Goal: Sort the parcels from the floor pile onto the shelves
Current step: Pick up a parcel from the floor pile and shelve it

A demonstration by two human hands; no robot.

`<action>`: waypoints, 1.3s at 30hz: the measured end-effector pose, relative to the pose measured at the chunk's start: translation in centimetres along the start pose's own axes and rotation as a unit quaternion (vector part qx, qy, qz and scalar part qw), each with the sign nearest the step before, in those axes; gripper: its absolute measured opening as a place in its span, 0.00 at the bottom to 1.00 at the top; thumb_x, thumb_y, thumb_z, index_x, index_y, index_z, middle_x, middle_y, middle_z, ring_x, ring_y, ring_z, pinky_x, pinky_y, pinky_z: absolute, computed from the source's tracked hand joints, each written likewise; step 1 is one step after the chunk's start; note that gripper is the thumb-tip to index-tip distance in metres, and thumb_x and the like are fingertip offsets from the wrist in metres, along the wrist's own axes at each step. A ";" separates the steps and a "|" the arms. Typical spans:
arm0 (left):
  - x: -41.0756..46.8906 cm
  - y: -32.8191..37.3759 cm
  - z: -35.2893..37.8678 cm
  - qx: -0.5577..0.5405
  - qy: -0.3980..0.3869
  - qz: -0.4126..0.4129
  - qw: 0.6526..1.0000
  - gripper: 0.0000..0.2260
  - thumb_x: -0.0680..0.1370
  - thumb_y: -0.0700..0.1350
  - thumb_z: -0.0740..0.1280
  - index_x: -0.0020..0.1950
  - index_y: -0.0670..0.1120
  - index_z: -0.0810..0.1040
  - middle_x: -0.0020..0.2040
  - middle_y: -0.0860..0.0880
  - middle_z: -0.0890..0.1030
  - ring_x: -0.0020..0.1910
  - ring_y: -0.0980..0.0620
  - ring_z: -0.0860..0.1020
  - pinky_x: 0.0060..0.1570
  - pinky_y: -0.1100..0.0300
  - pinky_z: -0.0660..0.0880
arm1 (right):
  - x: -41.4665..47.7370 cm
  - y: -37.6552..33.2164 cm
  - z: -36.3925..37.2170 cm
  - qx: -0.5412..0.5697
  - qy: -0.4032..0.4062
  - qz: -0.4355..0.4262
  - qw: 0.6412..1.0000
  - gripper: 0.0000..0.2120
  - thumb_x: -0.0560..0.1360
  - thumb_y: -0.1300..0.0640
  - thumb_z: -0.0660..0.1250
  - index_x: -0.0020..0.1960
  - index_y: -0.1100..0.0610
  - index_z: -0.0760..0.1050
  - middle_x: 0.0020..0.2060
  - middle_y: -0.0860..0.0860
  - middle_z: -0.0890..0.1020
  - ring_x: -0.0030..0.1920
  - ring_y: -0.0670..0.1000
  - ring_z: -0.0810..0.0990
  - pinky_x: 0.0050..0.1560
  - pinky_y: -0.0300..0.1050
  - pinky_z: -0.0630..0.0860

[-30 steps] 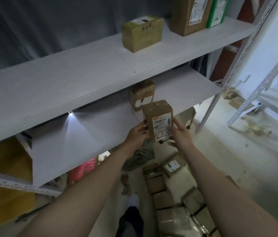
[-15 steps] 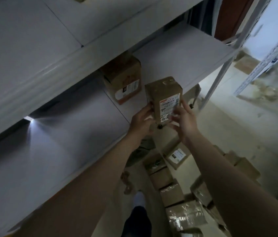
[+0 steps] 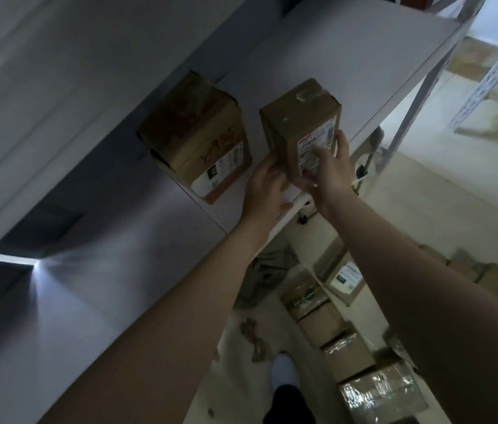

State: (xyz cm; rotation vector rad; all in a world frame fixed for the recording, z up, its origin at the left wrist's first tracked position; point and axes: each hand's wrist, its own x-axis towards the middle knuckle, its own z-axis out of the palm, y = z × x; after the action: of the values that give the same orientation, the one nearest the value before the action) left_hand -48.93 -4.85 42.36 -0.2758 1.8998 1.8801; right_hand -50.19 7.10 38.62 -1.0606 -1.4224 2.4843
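The left hand [image 3: 267, 188] curls round the lower left edge of a tall brown parcel [image 3: 298, 117] and grips it. The right hand [image 3: 327, 171] lies against the parcel's labelled front, its fingers [image 3: 342, 145] stretched nearly straight up the label and the right edge, pressing rather than wrapping; motion blur softens them. The parcel stands upright between the two hands, its taped top end up and its white label [image 3: 315, 145] facing the camera. Its base is over the front edge of the grey shelf [image 3: 348, 56], but the hands hide the bottom, so I cannot tell whether it rests on the board.

Just to the parcel's left on the same shelf stands another cardboard box [image 3: 195, 139], with a narrow gap between the two. A higher shelf board [image 3: 58, 87] overhangs the left of the view. A perforated metal upright [image 3: 419, 93] carries the shelf's right end. Below the arms, the floor pile [image 3: 333, 328] of taped boxes lies on the pale floor, and one of its boxes shows a white label. A white shoe tip [image 3: 283, 370] shows beside them.
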 end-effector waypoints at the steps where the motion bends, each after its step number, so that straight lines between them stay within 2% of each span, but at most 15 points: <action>1: 0.3 -0.1 -0.3 -0.009 0.013 -0.010 1.000 0.16 0.85 0.45 0.60 0.71 0.57 0.74 0.63 0.55 0.80 0.63 0.51 0.79 0.52 0.51 0.80 | 0.4 0.0 0.5 0.005 0.001 0.006 1.000 0.31 0.83 0.56 0.62 0.81 0.38 0.59 0.70 0.54 0.75 0.62 0.60 0.82 0.48 0.63 0.86; 4: 0.8 -0.6 -1.4 -0.034 0.046 -0.036 0.998 0.14 0.85 0.44 0.59 0.69 0.53 0.76 0.63 0.53 0.78 0.62 0.46 0.79 0.55 0.46 0.80 | 1.6 -0.2 1.9 0.013 -0.008 0.018 1.000 0.34 0.78 0.55 0.65 0.80 0.35 0.60 0.73 0.54 0.70 0.63 0.64 0.80 0.46 0.65 0.86; 7: 1.3 -1.1 -2.4 -0.050 0.063 -0.051 0.995 0.10 0.85 0.43 0.60 0.61 0.53 0.78 0.60 0.51 0.79 0.62 0.44 0.79 0.56 0.45 0.80 | 2.8 -0.6 3.2 0.011 -0.023 0.001 1.000 0.33 0.83 0.60 0.61 0.84 0.41 0.54 0.72 0.53 0.71 0.63 0.61 0.80 0.48 0.65 0.85; 9: 1.4 -1.3 -3.0 -0.054 0.068 -0.066 0.994 0.09 0.84 0.43 0.60 0.58 0.55 0.78 0.61 0.49 0.80 0.62 0.43 0.80 0.53 0.46 0.80 | 3.7 -0.9 4.1 0.007 -0.040 0.004 0.999 0.32 0.84 0.61 0.59 0.84 0.44 0.53 0.70 0.52 0.72 0.61 0.59 0.81 0.49 0.62 0.86; 12: 1.5 -1.7 -3.7 -0.049 0.069 -0.070 0.994 0.14 0.84 0.42 0.60 0.69 0.52 0.75 0.63 0.48 0.81 0.59 0.44 0.81 0.51 0.46 0.81 | 4.5 -1.0 5.5 -0.009 -0.061 0.019 0.998 0.30 0.85 0.57 0.61 0.83 0.45 0.56 0.64 0.52 0.77 0.54 0.56 0.84 0.51 0.58 0.86; 14: 1.4 -1.8 -4.0 -0.050 0.068 -0.073 0.994 0.16 0.84 0.42 0.61 0.71 0.51 0.74 0.63 0.47 0.81 0.59 0.44 0.81 0.55 0.43 0.80 | 4.7 -0.8 6.2 -0.042 -0.074 0.025 0.996 0.27 0.85 0.54 0.63 0.81 0.46 0.60 0.59 0.52 0.79 0.53 0.57 0.85 0.52 0.57 0.86; 17: 1.2 -2.0 -4.3 -0.053 0.071 -0.083 0.993 0.15 0.84 0.43 0.61 0.71 0.49 0.74 0.63 0.45 0.81 0.61 0.42 0.80 0.59 0.41 0.77 | 4.9 -0.4 6.7 -0.056 -0.077 0.036 0.995 0.25 0.84 0.55 0.63 0.79 0.48 0.62 0.61 0.55 0.80 0.55 0.60 0.85 0.55 0.58 0.85; 21: 0.7 -2.4 -3.6 -0.044 0.072 -0.093 0.992 0.12 0.84 0.44 0.62 0.66 0.48 0.77 0.60 0.46 0.83 0.58 0.43 0.81 0.61 0.40 0.77 | 3.5 -1.0 4.5 -0.036 -0.064 0.019 0.997 0.23 0.84 0.58 0.63 0.78 0.53 0.65 0.54 0.52 0.80 0.55 0.63 0.85 0.59 0.59 0.84; 23: 0.1 -2.6 -2.5 -0.035 0.058 -0.092 0.993 0.08 0.84 0.44 0.63 0.60 0.48 0.80 0.56 0.46 0.84 0.56 0.43 0.82 0.61 0.39 0.78 | 2.5 -1.6 1.6 -0.014 -0.050 -0.013 0.999 0.16 0.85 0.61 0.60 0.72 0.58 0.72 0.55 0.54 0.80 0.52 0.64 0.86 0.57 0.60 0.84; 25: -0.7 -2.9 -0.7 -0.019 0.035 -0.088 0.995 0.08 0.84 0.44 0.63 0.59 0.45 0.80 0.54 0.44 0.84 0.53 0.42 0.84 0.60 0.39 0.79 | 1.2 -2.0 -2.6 0.007 -0.022 -0.042 0.999 0.12 0.85 0.64 0.58 0.63 0.60 0.77 0.54 0.59 0.82 0.47 0.63 0.86 0.55 0.60 0.85; 28: -2.3 -4.1 3.2 0.009 0.001 -0.080 0.997 0.08 0.84 0.42 0.63 0.60 0.43 0.78 0.53 0.43 0.83 0.50 0.42 0.84 0.58 0.37 0.79 | -0.8 -1.6 -10.6 0.009 0.042 -0.057 0.997 0.10 0.84 0.65 0.58 0.57 0.61 0.79 0.46 0.58 0.82 0.42 0.62 0.83 0.51 0.59 0.85; 31: -3.3 -7.2 7.9 0.064 -0.007 -0.072 0.995 0.09 0.80 0.45 0.66 0.60 0.49 0.76 0.57 0.44 0.83 0.54 0.44 0.83 0.57 0.40 0.80 | -3.0 0.2 -19.6 0.019 0.117 -0.029 0.993 0.10 0.85 0.60 0.60 0.55 0.59 0.80 0.45 0.57 0.82 0.40 0.60 0.82 0.47 0.57 0.84; 34: -4.8 -12.3 12.7 0.084 -0.024 -0.101 0.991 0.11 0.82 0.41 0.64 0.64 0.48 0.74 0.52 0.46 0.81 0.48 0.48 0.81 0.48 0.49 0.80 | -5.8 3.4 -28.7 0.035 0.181 0.024 0.983 0.12 0.85 0.55 0.58 0.52 0.57 0.79 0.45 0.54 0.82 0.38 0.56 0.81 0.39 0.50 0.81; 36: -6.1 -16.5 15.6 0.122 -0.050 -0.136 0.982 0.09 0.82 0.41 0.64 0.61 0.50 0.74 0.49 0.48 0.81 0.45 0.49 0.80 0.46 0.49 0.80 | -7.6 6.2 -34.7 0.046 0.215 0.055 0.974 0.12 0.86 0.53 0.58 0.51 0.56 0.79 0.43 0.52 0.82 0.37 0.54 0.80 0.36 0.46 0.80; 39: -7.6 -24.4 19.1 0.200 -0.101 -0.171 0.959 0.07 0.81 0.43 0.65 0.56 0.54 0.74 0.48 0.47 0.79 0.42 0.48 0.78 0.44 0.49 0.77 | -10.1 11.2 -42.4 0.038 0.254 0.090 0.962 0.13 0.86 0.51 0.59 0.51 0.55 0.79 0.46 0.52 0.83 0.38 0.54 0.82 0.37 0.46 0.79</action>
State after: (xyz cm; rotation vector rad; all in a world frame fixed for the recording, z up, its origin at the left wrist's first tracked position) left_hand -28.06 11.46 24.55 -0.2499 1.8960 1.2205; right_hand -14.01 27.60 21.26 -1.7148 -1.1069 2.1155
